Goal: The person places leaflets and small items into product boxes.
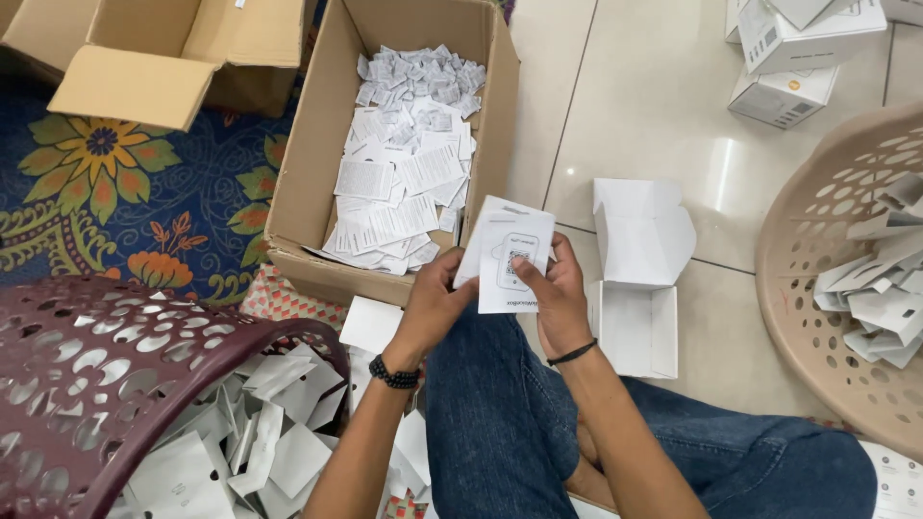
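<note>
My left hand and my right hand together hold a small stack of white printed cards above my knee. The left fingers grip the stack's left edge; the right thumb rests on the front card. Just beyond the hands stands an open cardboard box filled with folded white leaflets. An opened white carton lies on the floor tiles to the right of my right hand.
A maroon perforated basket with white paper pieces sits at lower left. A beige basket with white inserts is at right. White product boxes are stacked at top right. Another open cardboard box rests on the flowered carpet.
</note>
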